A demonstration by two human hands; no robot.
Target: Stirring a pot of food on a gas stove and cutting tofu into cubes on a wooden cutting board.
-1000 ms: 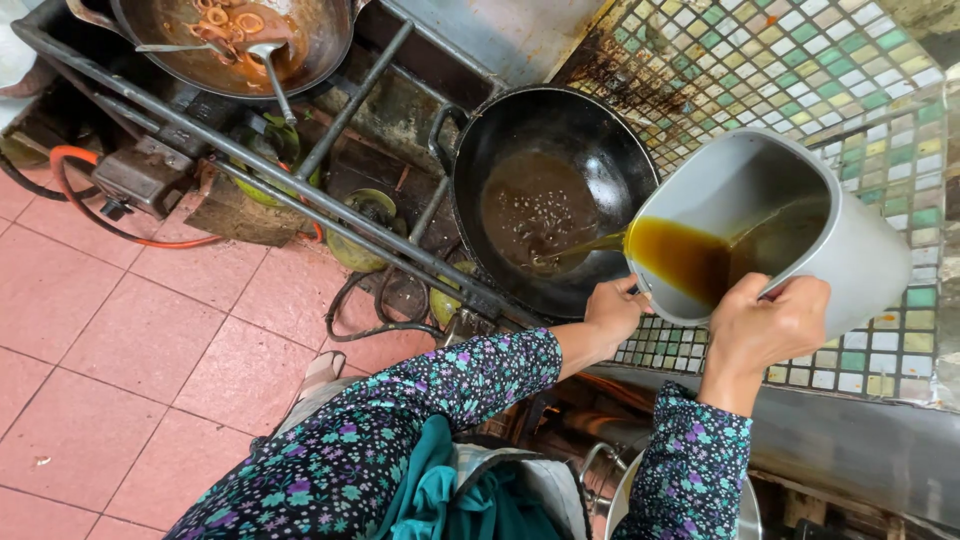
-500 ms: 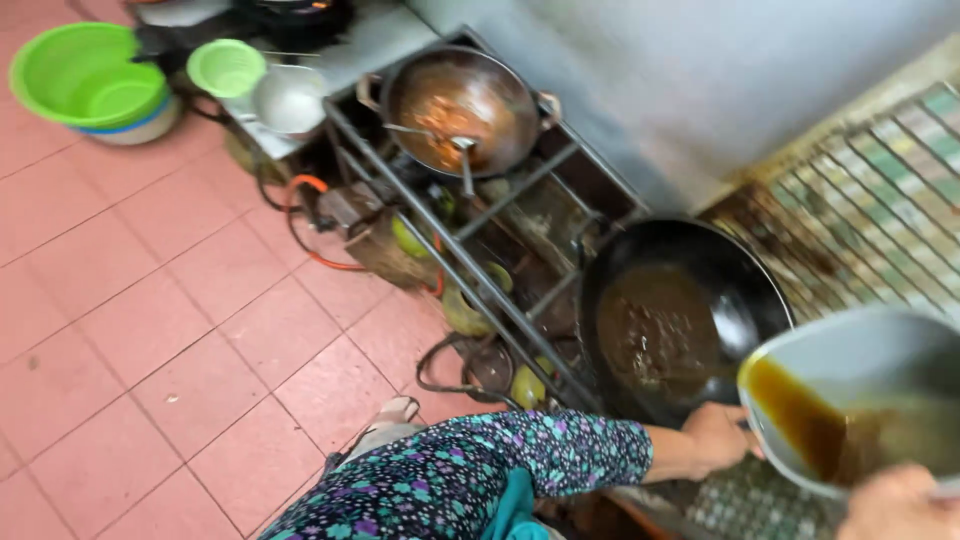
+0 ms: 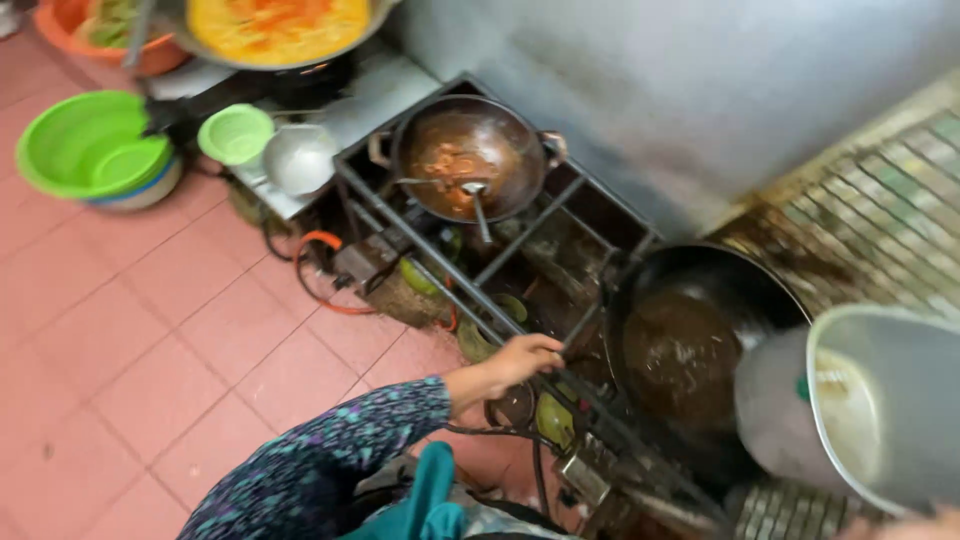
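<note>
Wok of brown liquid sits between the hands: left hand curls at the stove rail just left; right hand, barely visible, apparently grips the metal pot.

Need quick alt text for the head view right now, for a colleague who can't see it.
The person's left hand reaches to the metal stove frame beside a black wok of dark brown liquid, while a large grey bucket is held at lower right, the holding hand barely in view. Farther back, another wok holds food and a ladle.
</note>
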